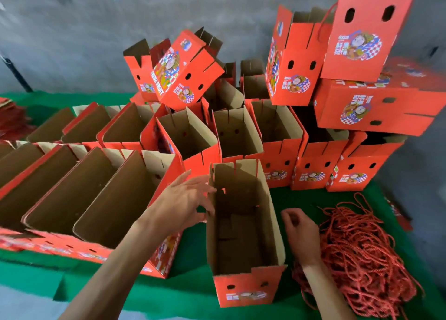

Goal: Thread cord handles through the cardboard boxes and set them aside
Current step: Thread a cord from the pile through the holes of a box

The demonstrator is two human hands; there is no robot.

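On the green table (193, 293), near centre, an open-topped red cardboard box (243, 237) stands upright. Left hand (183, 203), fingers spread, touches its left wall. Right hand (301, 235), fingers loosely curled and holding nothing, hovers between box and red cord pile (362, 254).

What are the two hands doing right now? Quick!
Left hand: open, straight fingers touching the open red cardboard box.
Right hand: fingers curled, beside the red cord pile; cannot tell whether it holds anything.
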